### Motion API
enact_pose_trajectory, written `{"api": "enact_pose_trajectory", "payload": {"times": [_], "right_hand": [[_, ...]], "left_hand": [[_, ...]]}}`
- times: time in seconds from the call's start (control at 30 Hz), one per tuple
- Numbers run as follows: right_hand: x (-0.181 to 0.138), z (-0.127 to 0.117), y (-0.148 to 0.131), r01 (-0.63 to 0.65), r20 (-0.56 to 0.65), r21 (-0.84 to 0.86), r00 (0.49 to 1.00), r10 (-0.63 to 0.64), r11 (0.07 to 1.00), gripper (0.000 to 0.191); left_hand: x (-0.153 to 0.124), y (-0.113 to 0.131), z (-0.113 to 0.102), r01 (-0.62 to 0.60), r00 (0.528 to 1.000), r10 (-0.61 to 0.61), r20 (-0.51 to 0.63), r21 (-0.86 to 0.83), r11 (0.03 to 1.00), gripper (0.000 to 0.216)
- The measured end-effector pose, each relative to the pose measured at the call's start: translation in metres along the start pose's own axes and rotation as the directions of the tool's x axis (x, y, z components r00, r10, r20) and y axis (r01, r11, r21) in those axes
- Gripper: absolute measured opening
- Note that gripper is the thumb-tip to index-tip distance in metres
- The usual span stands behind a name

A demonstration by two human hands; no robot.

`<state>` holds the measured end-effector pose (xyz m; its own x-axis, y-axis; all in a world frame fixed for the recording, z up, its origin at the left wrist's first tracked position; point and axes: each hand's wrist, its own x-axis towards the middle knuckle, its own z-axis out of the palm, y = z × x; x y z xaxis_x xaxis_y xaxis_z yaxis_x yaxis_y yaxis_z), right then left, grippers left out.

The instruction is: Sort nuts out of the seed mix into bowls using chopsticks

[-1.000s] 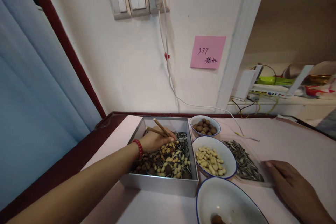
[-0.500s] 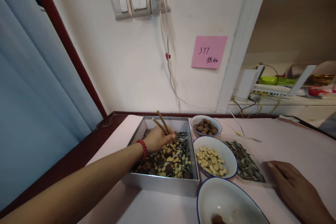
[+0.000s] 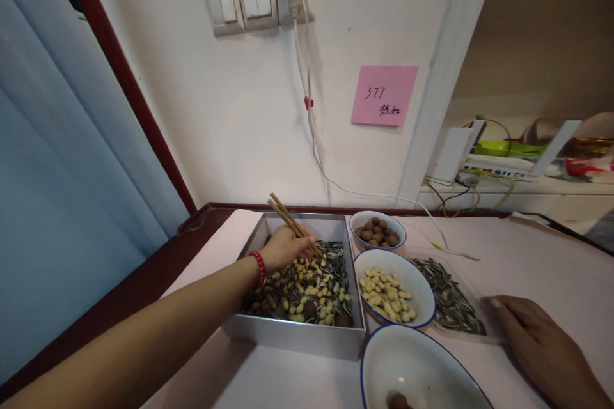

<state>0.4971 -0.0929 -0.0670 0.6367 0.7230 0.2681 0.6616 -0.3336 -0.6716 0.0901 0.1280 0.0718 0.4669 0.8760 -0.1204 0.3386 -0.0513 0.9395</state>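
My left hand (image 3: 289,249), with a red bead bracelet at the wrist, is closed round a pair of wooden chopsticks (image 3: 288,217). Their tips reach down among the mixed peanuts and striped sunflower seeds in a metal box (image 3: 297,330); several round brown nuts lie there too. My right hand (image 3: 542,339) is at the right, its fingertips on the edge of a clear shallow tray (image 3: 492,331) holding sunflower seeds (image 3: 451,297). Its fingers are partly hidden.
Right of the box stand three blue-rimmed white bowls: one with round brown nuts (image 3: 377,232), one with peanuts (image 3: 388,294), and a near bowl (image 3: 417,364) with something brown at its bottom. A white cable (image 3: 384,195) trails over the table's back. A blue curtain (image 3: 71,172) hangs left.
My left hand has shifted slightly left, and the chopsticks' upper ends have swung left, now closer together. My right hand stays in place at the tray.
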Motion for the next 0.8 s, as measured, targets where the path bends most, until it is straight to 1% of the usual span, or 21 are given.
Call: {"api": "enact_pose_trajectory", "payload": {"times": [0.17,0.23,0.3,0.4,0.5,0.57,0.63,0.7,0.8], "right_hand": [[0.001,0.001,-0.003,-0.011,-0.004,0.005,1.0,0.011,1.0,0.059],[0.001,0.002,-0.005,-0.008,-0.005,0.009,1.0,0.008,1.0,0.061],[0.0,0.002,-0.006,-0.002,-0.005,0.01,1.0,0.002,1.0,0.061],[0.0,0.003,-0.008,0.003,-0.007,0.012,1.0,-0.003,1.0,0.061],[0.0,0.003,-0.008,0.01,-0.011,0.014,1.0,-0.01,1.0,0.06],[0.0,0.003,-0.008,0.019,-0.013,0.018,1.0,-0.019,1.0,0.06],[0.0,0.003,-0.007,0.026,-0.015,0.02,1.0,-0.026,0.999,0.06],[0.0,0.004,-0.007,0.03,-0.016,0.021,0.999,-0.03,0.999,0.06],[0.0,0.005,-0.005,0.042,-0.018,0.025,0.999,-0.041,0.999,0.059]], "left_hand": [[-0.01,0.017,-0.016,-0.042,0.996,0.03,-0.079,-0.159,0.986,0.014],[-0.015,0.028,-0.021,-0.078,0.992,0.057,-0.109,-0.205,0.976,0.017],[-0.021,0.04,-0.022,-0.108,0.99,0.083,-0.117,-0.234,0.966,0.02],[-0.029,0.061,-0.011,-0.142,0.989,0.126,-0.08,-0.25,0.958,0.021],[-0.038,0.076,0.01,-0.158,0.987,0.162,-0.003,-0.237,0.959,0.021],[-0.042,0.081,0.025,-0.152,0.985,0.167,0.054,-0.21,0.966,0.021],[-0.045,0.082,0.033,-0.146,0.982,0.164,0.091,-0.175,0.974,0.02],[-0.046,0.081,0.034,-0.148,0.982,0.163,0.098,-0.142,0.979,0.02],[-0.047,0.078,0.018,-0.164,0.983,0.171,0.069,-0.1,0.981,0.026]]}}
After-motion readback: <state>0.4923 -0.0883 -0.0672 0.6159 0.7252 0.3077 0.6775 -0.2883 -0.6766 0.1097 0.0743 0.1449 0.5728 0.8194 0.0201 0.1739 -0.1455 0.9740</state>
